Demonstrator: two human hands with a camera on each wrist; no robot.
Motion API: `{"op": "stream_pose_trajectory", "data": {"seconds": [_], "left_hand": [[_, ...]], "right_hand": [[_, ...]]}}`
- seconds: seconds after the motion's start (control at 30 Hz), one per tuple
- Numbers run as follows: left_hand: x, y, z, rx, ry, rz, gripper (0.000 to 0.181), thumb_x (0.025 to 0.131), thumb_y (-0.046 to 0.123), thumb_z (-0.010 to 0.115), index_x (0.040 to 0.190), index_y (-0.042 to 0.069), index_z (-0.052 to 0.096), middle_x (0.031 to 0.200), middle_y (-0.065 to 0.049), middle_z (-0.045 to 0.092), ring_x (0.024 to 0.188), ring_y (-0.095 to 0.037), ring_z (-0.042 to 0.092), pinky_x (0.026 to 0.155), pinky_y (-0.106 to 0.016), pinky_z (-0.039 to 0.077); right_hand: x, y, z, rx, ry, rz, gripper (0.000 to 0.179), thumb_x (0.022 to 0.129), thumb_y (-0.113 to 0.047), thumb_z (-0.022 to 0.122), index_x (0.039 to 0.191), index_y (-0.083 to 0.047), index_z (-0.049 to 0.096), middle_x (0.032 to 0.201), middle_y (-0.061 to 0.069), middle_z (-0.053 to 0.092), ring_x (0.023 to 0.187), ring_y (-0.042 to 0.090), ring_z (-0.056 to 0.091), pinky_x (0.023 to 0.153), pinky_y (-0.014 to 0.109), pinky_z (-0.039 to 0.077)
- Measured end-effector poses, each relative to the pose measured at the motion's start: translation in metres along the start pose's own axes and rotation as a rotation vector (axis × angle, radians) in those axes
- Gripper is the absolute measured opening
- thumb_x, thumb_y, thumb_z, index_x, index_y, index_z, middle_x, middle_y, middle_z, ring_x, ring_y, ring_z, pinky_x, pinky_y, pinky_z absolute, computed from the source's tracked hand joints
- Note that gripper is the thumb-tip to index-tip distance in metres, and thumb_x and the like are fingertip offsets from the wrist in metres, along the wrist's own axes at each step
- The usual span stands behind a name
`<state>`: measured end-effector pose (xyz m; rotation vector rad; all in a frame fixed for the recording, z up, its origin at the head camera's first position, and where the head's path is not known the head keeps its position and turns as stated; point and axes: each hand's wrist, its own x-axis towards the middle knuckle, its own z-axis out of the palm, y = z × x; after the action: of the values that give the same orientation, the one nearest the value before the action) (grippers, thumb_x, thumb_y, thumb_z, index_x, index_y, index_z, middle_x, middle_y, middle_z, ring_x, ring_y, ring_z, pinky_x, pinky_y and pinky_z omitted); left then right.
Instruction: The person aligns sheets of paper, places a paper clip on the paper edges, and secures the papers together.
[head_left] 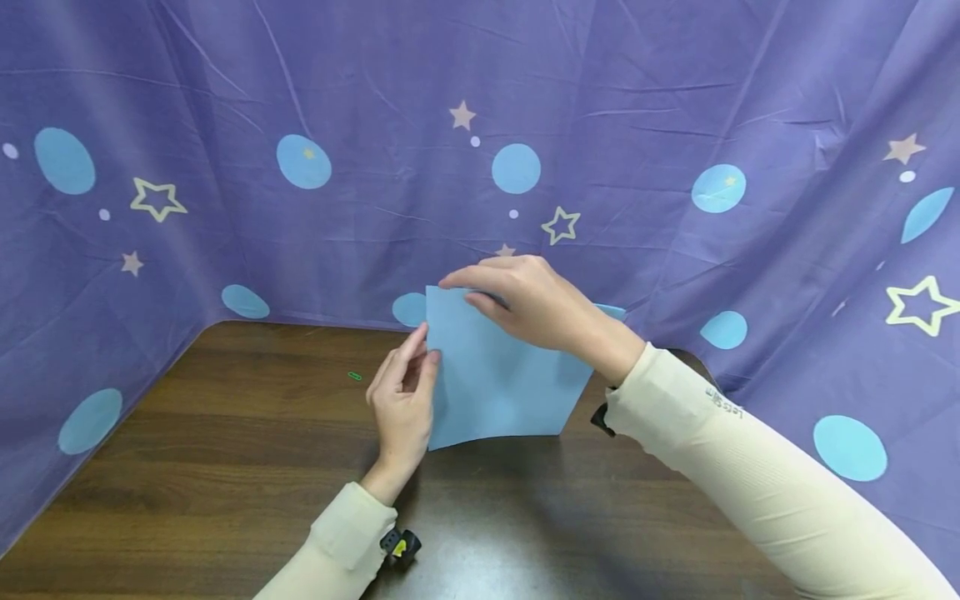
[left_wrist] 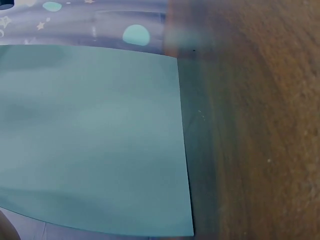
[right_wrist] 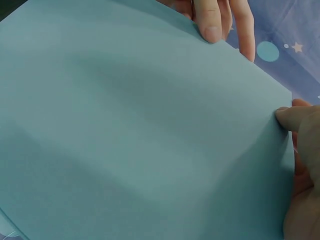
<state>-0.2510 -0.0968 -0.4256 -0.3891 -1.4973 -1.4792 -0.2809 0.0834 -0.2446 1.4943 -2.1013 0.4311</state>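
A light blue sheet of paper (head_left: pixel 495 383) stands roughly upright over the table, slightly bowed, its lower edge curving. My left hand (head_left: pixel 401 400) pinches its left edge, thumb on the near face and fingers at the far side. At the top edge, close to the upper left corner, my right hand (head_left: pixel 528 300) grips the paper with its thumb on the near face. Both hands show in the right wrist view: the left hand (right_wrist: pixel 215 20) along one edge, the right hand (right_wrist: pixel 307 160) around the adjoining one. The paper (left_wrist: pixel 95 140) fills much of the left wrist view.
A small green paper clip (head_left: pixel 355 376) lies on the dark wooden table (head_left: pixel 187 467), left of the paper. Behind and at both sides hangs a purple curtain (head_left: pixel 390 183) with stars and blue dots. A black wrist camera (head_left: pixel 401 543) sits at the left cuff.
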Motion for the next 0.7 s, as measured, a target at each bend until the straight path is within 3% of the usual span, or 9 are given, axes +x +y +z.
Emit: {"op": "stream_pose_trajectory", "data": {"seconds": [0.5,0.7], "left_hand": [[-0.001,-0.0013,-0.0007,0.021,0.017,0.033,0.04,0.094,-0.006,0.077,0.131,0.007,0.076,0.104,-0.012,0.074,0.098,-0.012,0.07,0.086,-0.018,0.058],[-0.0001,-0.0021,-0.0011,0.015,0.006,0.04,0.041,0.094,-0.008,0.076,0.132,0.007,0.075,0.102,-0.012,0.074,0.096,-0.011,0.07,0.084,-0.017,0.058]], "right_hand": [[-0.0003,-0.0022,0.0023,-0.037,0.003,0.018,0.032,0.099,0.002,0.069,0.128,-0.01,0.076,0.104,0.004,0.079,0.071,0.013,0.056,0.093,0.039,0.057],[-0.0017,-0.003,0.0014,-0.036,0.001,0.019,0.033,0.1,0.002,0.069,0.129,-0.01,0.076,0.1,0.004,0.077,0.068,0.013,0.054,0.082,0.035,0.055]]}}
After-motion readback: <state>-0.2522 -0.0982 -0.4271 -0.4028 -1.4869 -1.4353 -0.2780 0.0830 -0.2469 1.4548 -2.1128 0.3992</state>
